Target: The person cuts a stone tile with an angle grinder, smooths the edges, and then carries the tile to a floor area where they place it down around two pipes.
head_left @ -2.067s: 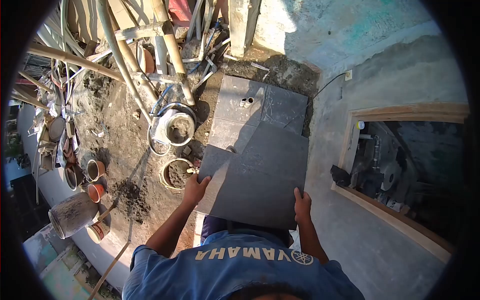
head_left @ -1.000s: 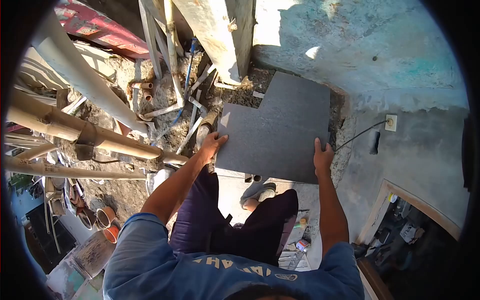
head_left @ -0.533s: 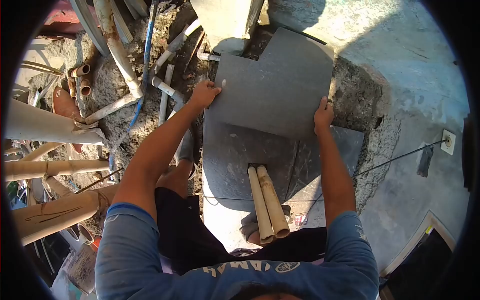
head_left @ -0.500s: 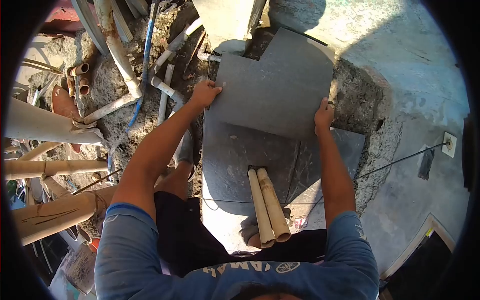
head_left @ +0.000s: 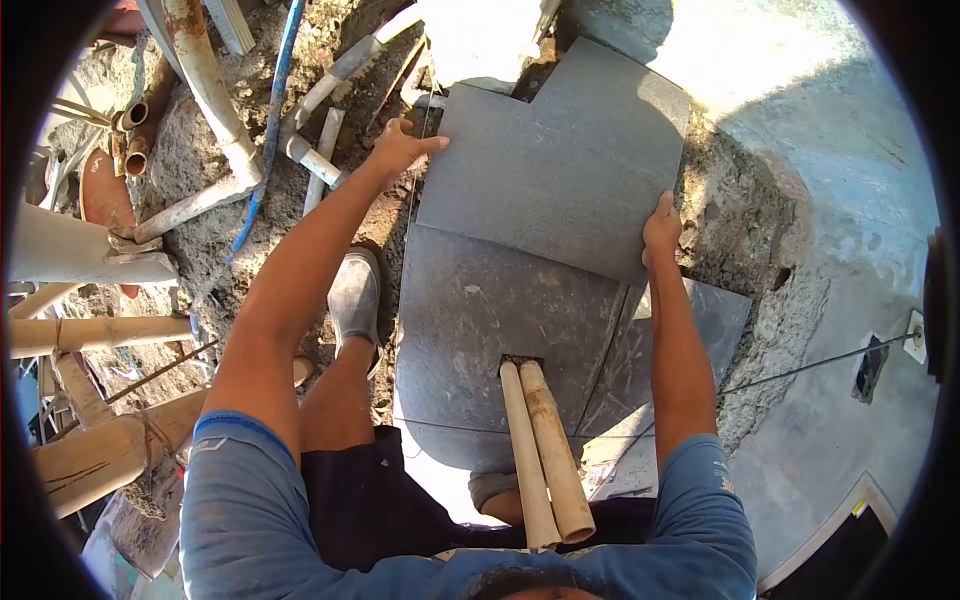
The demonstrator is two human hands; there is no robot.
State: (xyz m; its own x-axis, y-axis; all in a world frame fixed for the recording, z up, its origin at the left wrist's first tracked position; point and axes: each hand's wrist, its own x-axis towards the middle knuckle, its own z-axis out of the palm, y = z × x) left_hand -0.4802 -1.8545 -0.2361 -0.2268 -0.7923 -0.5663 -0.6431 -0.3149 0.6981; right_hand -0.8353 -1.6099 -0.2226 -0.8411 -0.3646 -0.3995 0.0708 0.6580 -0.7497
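Note:
A dark grey floor tile, with a notch cut from its upper left corner, lies beyond the laid tile, their edges close together. At the notched tile's left edge is my left hand, fingers apart, thumb reaching onto the tile rim. My right hand grips the right edge; the fingers are partly hidden. Two upright bamboo-like pipes rise through a square hole in the laid tile. Another laid tile lies to the right, partly behind my right forearm.
A pale pillar stands at the notch. Rubble, white pipes and a blue hose lie left, with bamboo poles nearer. On the right are a plastered wall and a thin rod. My shod foot stands beside the tiles.
The notched tile has lowered flatter, its near edge now lined up with the laid tile. My left hand's fingers have come off its edge and spread. The view has shifted slightly.

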